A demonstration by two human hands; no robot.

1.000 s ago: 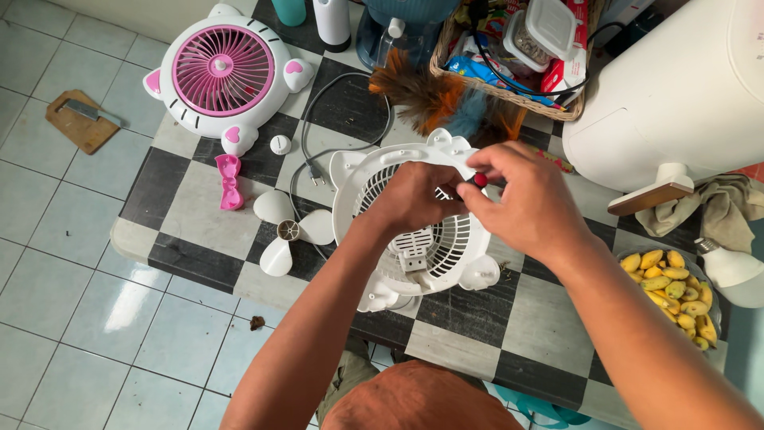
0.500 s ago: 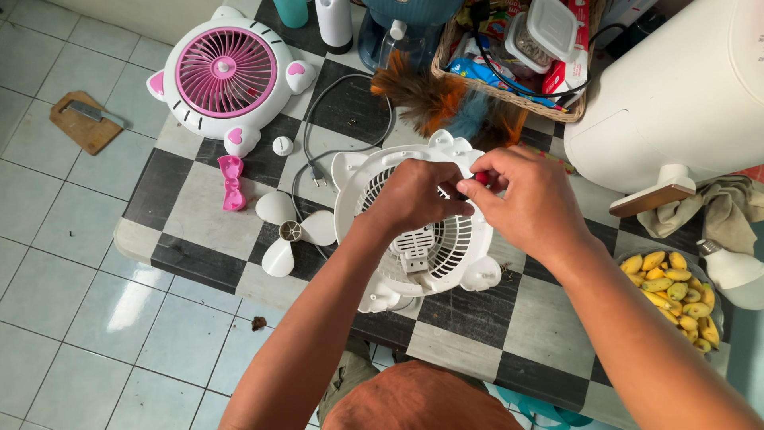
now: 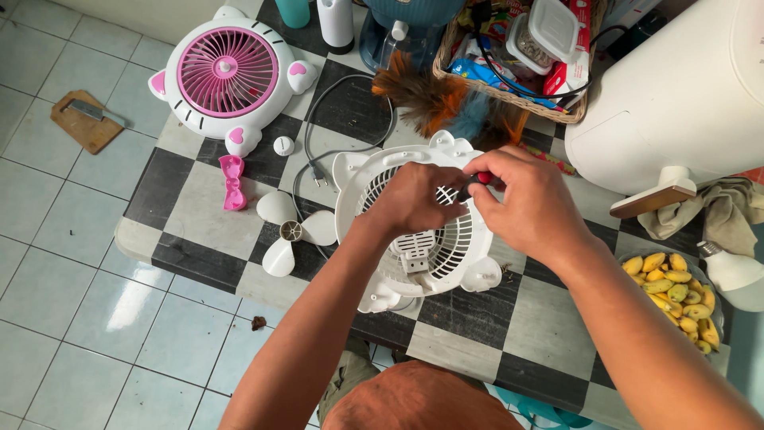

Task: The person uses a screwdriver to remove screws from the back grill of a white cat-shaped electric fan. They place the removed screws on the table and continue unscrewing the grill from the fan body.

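A white fan rear housing with a grille lies on the black-and-white checkered table. My left hand rests on its grille, fingers curled over the middle. My right hand grips a red-and-black screwdriver handle held against the housing's upper part. The tool's tip is hidden between my hands.
A white fan blade, a pink bow, a small white cap and the pink-and-white front grille lie to the left. A power cord, feather duster, wicker basket, white appliance and bowl of small yellow fruit surround the housing.
My right hand has turned slightly on the screwdriver handle and shifted a little down and left. The left hand stays on the grille.
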